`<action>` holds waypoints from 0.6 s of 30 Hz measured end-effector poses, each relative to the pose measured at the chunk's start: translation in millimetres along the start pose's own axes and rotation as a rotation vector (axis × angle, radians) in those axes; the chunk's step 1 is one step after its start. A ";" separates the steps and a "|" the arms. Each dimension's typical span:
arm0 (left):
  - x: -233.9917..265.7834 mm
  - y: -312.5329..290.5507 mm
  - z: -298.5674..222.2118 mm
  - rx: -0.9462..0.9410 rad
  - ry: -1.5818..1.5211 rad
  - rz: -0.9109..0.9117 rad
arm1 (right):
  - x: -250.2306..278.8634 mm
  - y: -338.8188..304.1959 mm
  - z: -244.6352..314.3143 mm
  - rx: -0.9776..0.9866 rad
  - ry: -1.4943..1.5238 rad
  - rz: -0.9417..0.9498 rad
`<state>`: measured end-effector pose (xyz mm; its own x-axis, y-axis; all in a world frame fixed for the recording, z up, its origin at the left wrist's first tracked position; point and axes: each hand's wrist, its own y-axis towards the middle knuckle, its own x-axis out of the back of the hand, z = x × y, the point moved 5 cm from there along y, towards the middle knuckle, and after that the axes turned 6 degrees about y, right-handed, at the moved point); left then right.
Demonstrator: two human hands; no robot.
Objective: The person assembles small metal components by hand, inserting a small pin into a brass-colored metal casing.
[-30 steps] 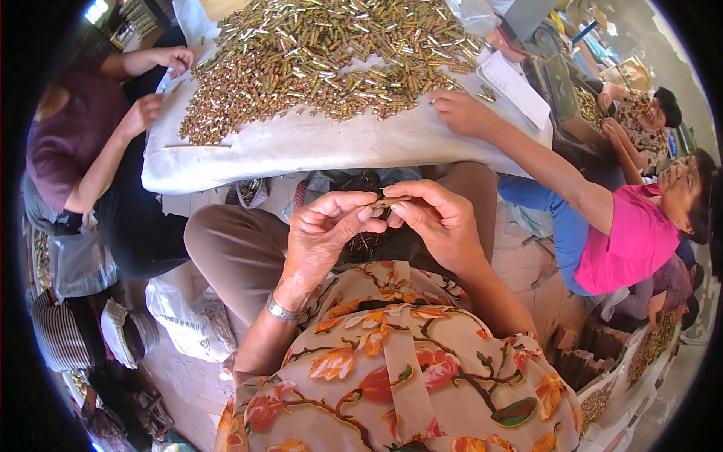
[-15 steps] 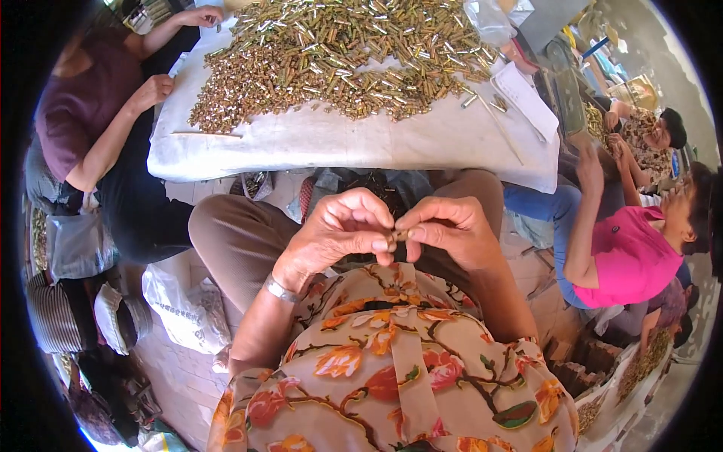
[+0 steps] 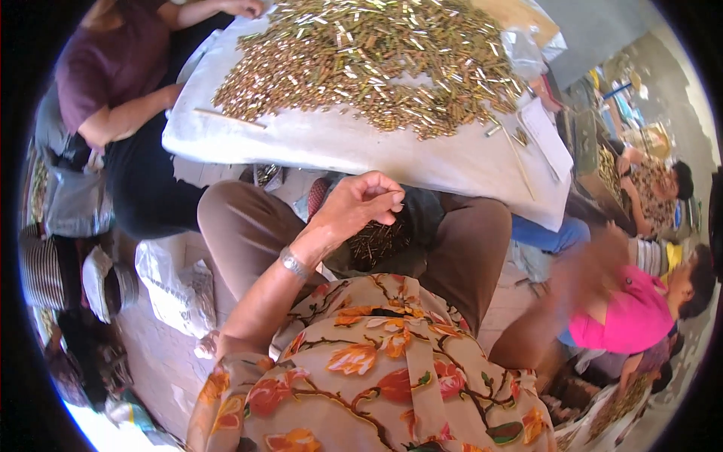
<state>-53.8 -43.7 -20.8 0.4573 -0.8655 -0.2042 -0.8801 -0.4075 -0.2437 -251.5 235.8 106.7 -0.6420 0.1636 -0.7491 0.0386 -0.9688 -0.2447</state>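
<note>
My left hand (image 3: 360, 205) is raised between my knees, thumb and forefinger pinched together. Whatever small thing sits in that pinch is too hidden to name. Below it, an open dark bag (image 3: 379, 245) holds many thin brownish pieces. Out to the right, my right hand (image 3: 600, 255) is smeared by motion, so its fingers do not show. It overlaps the pink shirt of a seated person. In front of me, a heap of small brass-coloured metal tubes and bits (image 3: 361, 68) covers much of a white-covered table (image 3: 301, 147).
Thin sticks (image 3: 230, 118) lie on the table's near left, with a white sheet (image 3: 544, 135) at its right edge. A person in purple (image 3: 120, 68) sits at left, another in pink (image 3: 617, 316) at right. White plastic bags (image 3: 177, 286) stand on the floor.
My hands, which met over my lap at a small brownish piece, have parted. The right has swung far out to the right; the left stays in the middle, slightly higher. The view has shifted.
</note>
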 end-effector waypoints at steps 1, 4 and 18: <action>-6.6 8.2 0.9 0.017 0.040 0.014 | -12.8 12.8 0.9 -0.010 0.001 0.007; -15.8 25.7 10.0 0.027 0.090 0.037 | -35.6 60.1 -52.2 0.005 0.028 0.028; -5.6 31.6 22.7 0.052 0.114 0.024 | 125.6 -146.2 94.9 0.172 0.103 0.031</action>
<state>-81.3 -45.2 -48.9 0.4164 -0.9034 -0.1024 -0.8814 -0.3735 -0.2893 -410.5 380.3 106.8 -0.5604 0.1431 -0.8158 -0.0804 -0.9897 -0.1184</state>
